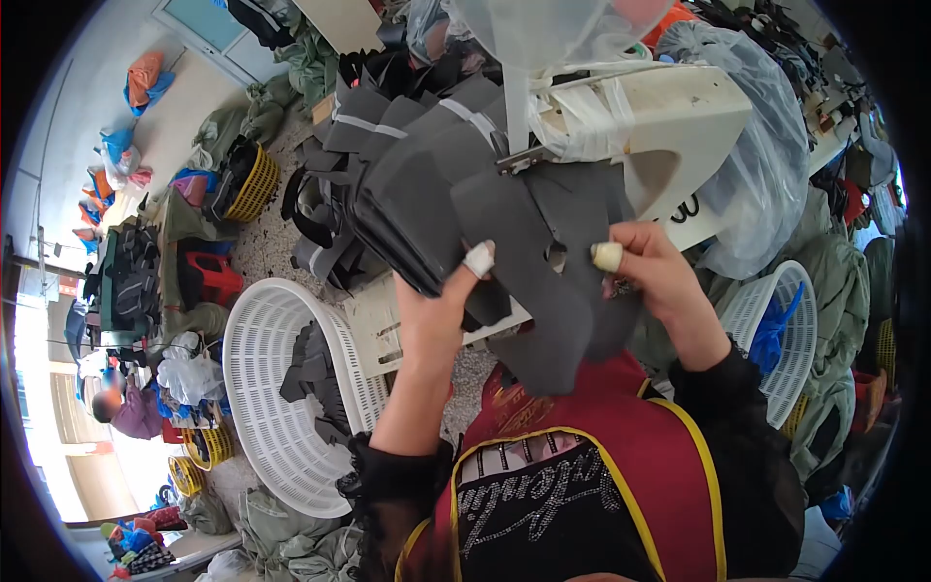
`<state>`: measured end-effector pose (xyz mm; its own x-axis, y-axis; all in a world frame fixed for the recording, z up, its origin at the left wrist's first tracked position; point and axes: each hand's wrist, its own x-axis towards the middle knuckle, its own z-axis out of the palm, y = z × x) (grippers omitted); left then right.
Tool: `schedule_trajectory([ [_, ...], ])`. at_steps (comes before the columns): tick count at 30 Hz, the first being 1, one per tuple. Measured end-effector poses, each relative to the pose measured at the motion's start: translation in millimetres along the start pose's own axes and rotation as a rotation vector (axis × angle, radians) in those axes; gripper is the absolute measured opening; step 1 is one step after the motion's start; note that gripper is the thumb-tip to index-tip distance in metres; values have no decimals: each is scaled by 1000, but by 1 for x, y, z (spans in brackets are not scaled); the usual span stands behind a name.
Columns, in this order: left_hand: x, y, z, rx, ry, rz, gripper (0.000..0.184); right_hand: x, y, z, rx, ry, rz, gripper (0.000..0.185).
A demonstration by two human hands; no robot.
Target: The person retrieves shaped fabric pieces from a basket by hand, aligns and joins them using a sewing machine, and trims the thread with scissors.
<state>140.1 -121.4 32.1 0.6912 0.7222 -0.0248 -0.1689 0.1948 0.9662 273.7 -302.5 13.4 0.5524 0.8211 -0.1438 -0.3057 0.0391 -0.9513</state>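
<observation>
A dark grey cut fabric piece [548, 325] with a small hole in it hangs between my two hands, below the head of a white sewing machine [679, 112]. My left hand [433, 308] pinches its left edge, the white-wrapped thumb on top and the other fingers hidden beneath. On the opposite edge, my right hand [661, 270] grips the cloth between a thumb with a yellowish cover and curled fingers. Beside my left hand lies a thick stack of similar grey pieces [412, 184], some tied with light strips.
A white plastic basket [244, 393] holding grey pieces stands at left; another white basket [807, 335] with a blue bag is at right. Clear plastic sheeting [761, 184] drapes beside the machine. A person [136, 412], a red stool [215, 276] and yellow baskets [257, 184] are farther left.
</observation>
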Motion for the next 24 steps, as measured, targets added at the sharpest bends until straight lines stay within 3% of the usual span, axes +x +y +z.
schedule_trajectory([
  [5, 33, -3, 0, -12, 34, 31, 24, 28, -6, -6, 75, 134, -8, 19],
  [6, 42, -4, -3, 12, -3, 51, 23, 41, -4, -15, 24, 39, -48, 16],
  [9, 57, -4, -9, -1, 73, 69, 25, 54, -3, -10, 24, 170, -81, 15],
  [12, 43, 13, -29, 4, 133, 95, 31, 30, -11, -9, -1115, 600, -736, 12],
  [13, 34, 19, -37, 8, 163, 106, 32, 18, -19, 1, -1035, 596, -763, 14],
  [15, 9, 31, -52, 30, 18, -4, 36, -8, -35, 25, -866, 573, -788, 23],
  [17, -13, 43, -45, 245, -217, 53, 42, -3, -37, 53, -455, 294, -725, 29],
  [19, -22, 43, -32, 221, -300, 64, 43, 7, -40, 78, -123, 54, -605, 37],
  [21, -23, 50, -20, 167, -293, -13, 45, 11, -37, 94, 96, -48, -484, 30],
  [24, -23, 41, -24, 109, -308, -27, 47, 7, -24, 94, -203, -50, -574, 18],
])
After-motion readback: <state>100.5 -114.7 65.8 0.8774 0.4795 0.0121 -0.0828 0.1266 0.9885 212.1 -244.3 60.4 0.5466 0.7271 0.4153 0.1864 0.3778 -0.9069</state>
